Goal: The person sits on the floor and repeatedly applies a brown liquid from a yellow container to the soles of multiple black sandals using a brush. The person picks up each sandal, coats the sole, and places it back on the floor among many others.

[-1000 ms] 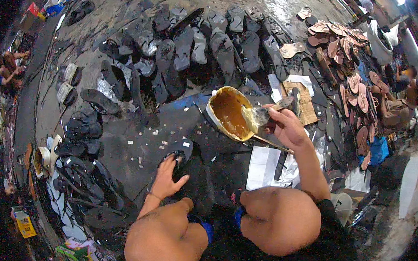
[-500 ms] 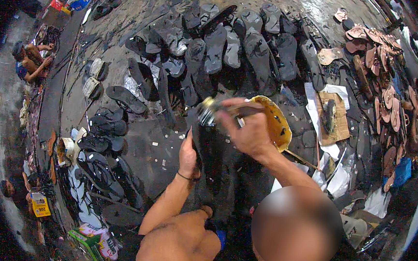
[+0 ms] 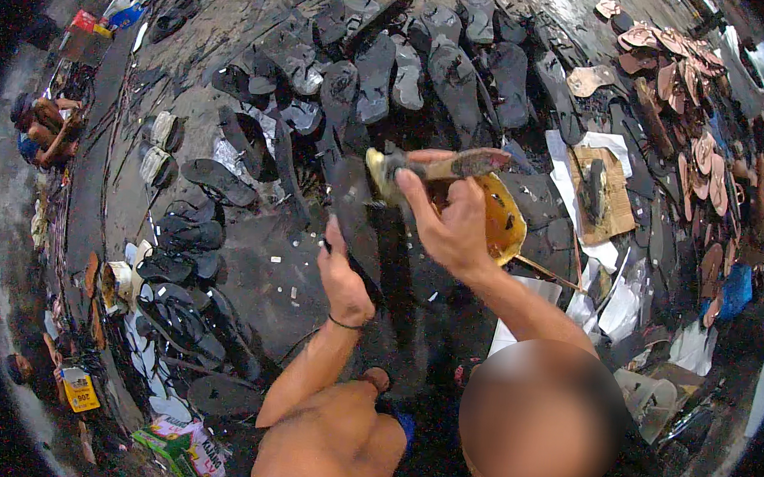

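My left hand (image 3: 343,282) is closed around a dark sandal sole (image 3: 355,214), which stands tilted in front of me. My right hand (image 3: 456,221) grips a hammer (image 3: 478,163) by its wooden handle. The hammer's head, partly smeared by motion, has a yellowish end and is close beside the sole's upper right side; whether they touch I cannot tell. Behind my right hand lies an open yellowish tub (image 3: 510,247) with amber residue inside and a stick jutting from its lower side.
Many black sandals and soles (image 3: 453,79) spread across the far floor, with more black sandals (image 3: 183,322) at left. Pinkish soles (image 3: 704,168) pile up at right. A cardboard piece (image 3: 609,215) lies over white paper. Another person (image 3: 46,131) crouches at the far left.
The hammer has risen slightly and its handle shows more clearly. My left hand has tilted the sole, bringing its broad face into view. The whole view has shifted a little.
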The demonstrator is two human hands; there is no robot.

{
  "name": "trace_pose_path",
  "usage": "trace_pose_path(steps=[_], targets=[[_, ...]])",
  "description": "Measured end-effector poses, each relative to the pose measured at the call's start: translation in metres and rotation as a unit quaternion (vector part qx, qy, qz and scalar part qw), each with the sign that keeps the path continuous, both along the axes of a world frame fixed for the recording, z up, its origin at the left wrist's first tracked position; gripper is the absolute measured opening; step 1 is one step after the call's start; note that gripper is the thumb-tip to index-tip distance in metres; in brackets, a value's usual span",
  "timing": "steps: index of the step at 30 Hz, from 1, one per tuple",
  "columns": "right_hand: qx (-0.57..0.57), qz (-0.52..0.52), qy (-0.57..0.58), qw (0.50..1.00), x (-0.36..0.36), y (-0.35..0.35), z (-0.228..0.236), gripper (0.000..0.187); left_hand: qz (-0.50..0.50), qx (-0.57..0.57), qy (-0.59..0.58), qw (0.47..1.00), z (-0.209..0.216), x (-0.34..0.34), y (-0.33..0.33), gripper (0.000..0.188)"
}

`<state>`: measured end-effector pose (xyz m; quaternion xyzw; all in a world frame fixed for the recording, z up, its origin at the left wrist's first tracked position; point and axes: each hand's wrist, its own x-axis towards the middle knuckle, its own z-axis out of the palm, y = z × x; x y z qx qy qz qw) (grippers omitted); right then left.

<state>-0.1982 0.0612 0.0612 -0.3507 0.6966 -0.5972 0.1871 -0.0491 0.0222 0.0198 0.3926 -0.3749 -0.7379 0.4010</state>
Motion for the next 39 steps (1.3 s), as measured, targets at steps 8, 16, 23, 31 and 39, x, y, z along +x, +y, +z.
trace_pose_path(steps=[8, 16, 23, 31, 39], targets=[[-0.022, 0.073, -0.473, 0.878, -0.021, 0.022, 0.006, 0.022, -0.14, 0.381, 0.25, 0.879, -0.071, 0.126, 0.032, 0.063], [0.045, 0.176, 0.103, 0.978, 0.038, 0.017, 0.003, 0.02, -0.076, 0.227, 0.209, 0.948, 0.005, 0.037, -0.046, 0.07], [-0.076, 0.295, -0.1, 0.947, 0.048, 0.01, 0.043, 0.021, -0.162, 0.3, 0.251, 0.906, 0.009, 0.019, -0.05, 0.076], [0.022, 0.164, 0.009, 0.986, 0.029, 0.015, 0.002, 0.016, -0.019, 0.201, 0.218, 0.955, 0.022, 0.013, -0.063, 0.057], [0.005, 0.143, 0.098, 0.985, 0.024, 0.008, 0.003, 0.019, 0.052, 0.143, 0.114, 0.982, 0.006, 0.024, -0.067, 0.063]])
